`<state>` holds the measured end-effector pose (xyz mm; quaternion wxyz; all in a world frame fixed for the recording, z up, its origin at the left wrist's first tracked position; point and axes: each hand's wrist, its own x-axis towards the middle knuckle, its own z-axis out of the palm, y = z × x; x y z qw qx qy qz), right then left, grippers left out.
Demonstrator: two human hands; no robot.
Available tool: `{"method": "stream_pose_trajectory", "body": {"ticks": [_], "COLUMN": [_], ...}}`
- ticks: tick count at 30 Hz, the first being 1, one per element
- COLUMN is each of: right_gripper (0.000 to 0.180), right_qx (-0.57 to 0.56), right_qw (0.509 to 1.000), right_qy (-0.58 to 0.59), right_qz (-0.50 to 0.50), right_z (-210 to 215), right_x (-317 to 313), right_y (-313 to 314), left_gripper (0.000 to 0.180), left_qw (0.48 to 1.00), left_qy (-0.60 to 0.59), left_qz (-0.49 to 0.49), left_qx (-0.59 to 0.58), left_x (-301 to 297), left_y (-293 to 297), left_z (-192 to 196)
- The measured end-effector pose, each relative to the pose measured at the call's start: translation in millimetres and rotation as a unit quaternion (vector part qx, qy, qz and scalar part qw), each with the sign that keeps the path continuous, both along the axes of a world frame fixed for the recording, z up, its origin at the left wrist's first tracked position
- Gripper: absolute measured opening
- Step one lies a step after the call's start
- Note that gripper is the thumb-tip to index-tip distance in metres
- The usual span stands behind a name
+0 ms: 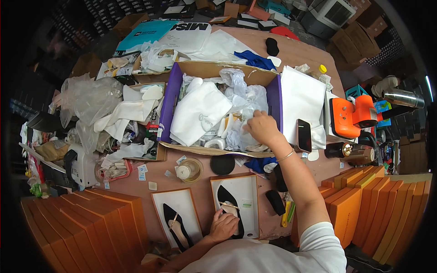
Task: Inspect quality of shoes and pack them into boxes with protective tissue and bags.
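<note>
My left hand (224,225) rests on a black pointed shoe (229,205) that lies in a white-lined open shoe box (250,191) at the table's near edge. A second black shoe (174,225) lies in another open box (184,200) just to the left. My right hand (262,128) reaches into a large cardboard box with purple sides (169,102) and touches crumpled white tissue paper (236,132) among white cloth bags (199,111). Whether its fingers grip the paper is hidden.
Stacks of orange shoe boxes (82,223) stand at the near left and near right (364,200). A phone (303,135), an orange device (353,116), a tape roll (189,169), a black disc (222,164) and heaps of plastic and paper (91,104) crowd the pink table (300,50).
</note>
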<state>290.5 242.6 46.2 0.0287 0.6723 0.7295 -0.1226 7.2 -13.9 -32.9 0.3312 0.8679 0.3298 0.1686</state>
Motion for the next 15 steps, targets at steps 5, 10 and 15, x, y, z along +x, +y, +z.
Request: {"method": "stream_pose_trajectory", "body": {"ticks": [5, 10, 15], "right_gripper": [0.025, 0.044, 0.062], "right_qx": [-0.04, -0.035, 0.117], "right_qw": [0.999, 0.999, 0.933], "right_qy": [0.02, -0.011, 0.25], "right_qz": [-0.001, -0.029, -0.23], "right_z": [-65.0, -83.2, -53.0], "right_x": [-4.8, -23.9, 11.8], "right_y": [41.7, 38.0, 46.4], "left_gripper": [0.021, 0.021, 0.017], "left_qw": [1.0, 1.0, 1.0], "left_qy": [0.005, -0.008, -0.029], "left_qz": [-0.008, 0.012, 0.003], "left_qx": [-0.003, 0.008, -0.005], "left_x": [-1.9, -2.0, -0.3], "left_y": [3.6, -0.8, 0.9], "left_z": [4.2, -2.8, -1.8]}}
